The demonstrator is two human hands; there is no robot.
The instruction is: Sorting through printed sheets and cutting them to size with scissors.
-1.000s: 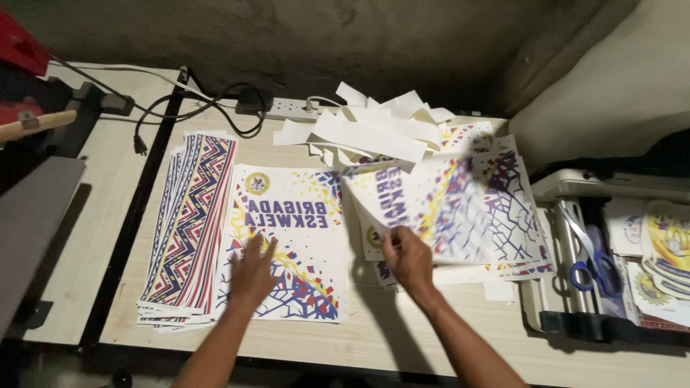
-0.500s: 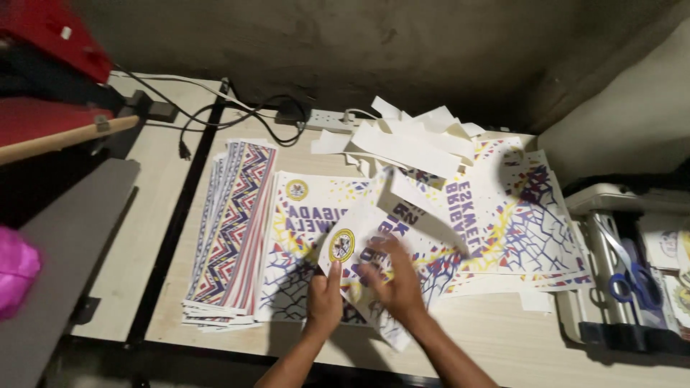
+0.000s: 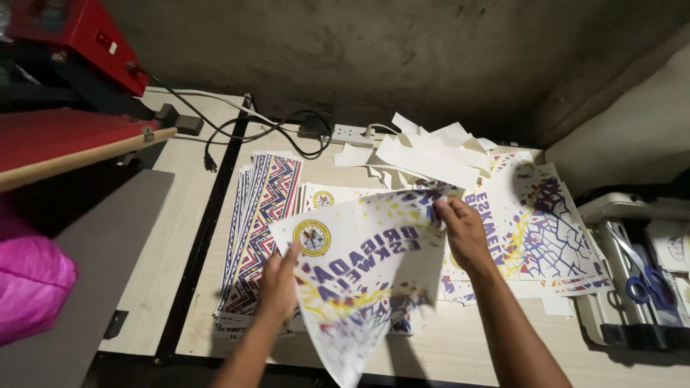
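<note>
1. Rough grey wall behind, and a pale wooden surface (image 3: 180,215) below you, crowded with printed paper.
2. You're holding a printed sheet (image 3: 359,287) up off the piles, tilted toward you, its lower corner drooping down past the front edge. It carries a round emblem, bold lettering and a scatter of blue, yellow and red.
3. Your left hand (image 3: 279,282) grips the sheet's left edge, fingers pinching the paper from behind with the thumb on the front, just below the emblem.
4. Your right hand (image 3: 463,233) takes the upper right corner, fingers pinching it too. With one hand at each side, the sheet hangs spread between them rather than curling.
5. Under the sheet lies a stack of matching prints (image 3: 327,197), only its top edge showing past the paper.
6. Left of that, a fanned stack of zigzag-patterned sheets (image 3: 262,215) sits squared against a dark strip in the surface.
7. Right of your hand, more crackle-patterned prints (image 3: 550,237) overlap loosely, and white paper offcuts (image 3: 431,154) are heaped at the back, clear of the good sheets.
8. A power strip (image 3: 348,134) with black cables lies against the wall.
9. Far right, blue-handled scissors (image 3: 650,284) rest in a tray. Far left, a red press (image 3: 65,136) and something pink (image 3: 29,280).
</note>
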